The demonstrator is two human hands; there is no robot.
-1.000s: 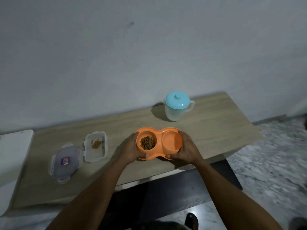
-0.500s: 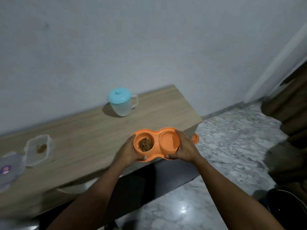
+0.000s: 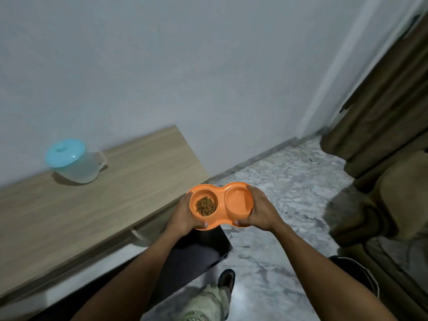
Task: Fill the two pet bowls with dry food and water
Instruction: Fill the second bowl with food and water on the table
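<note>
Orange double pet bowl [image 3: 221,206] is being held level over the floor [image 3: 289,181], just off the counter [image 3: 92,205] end. Left hand [image 3: 183,216] and right hand [image 3: 261,210] are each gripping one end, likely steadying the dry food [image 3: 205,206] in the left well against spilling.

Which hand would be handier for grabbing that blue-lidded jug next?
The left hand, probably. It grips the food end of the orange dish, on the side toward the table where the jug stands. The right hand holds the other end, out over the floor. Either must let go first.
</note>
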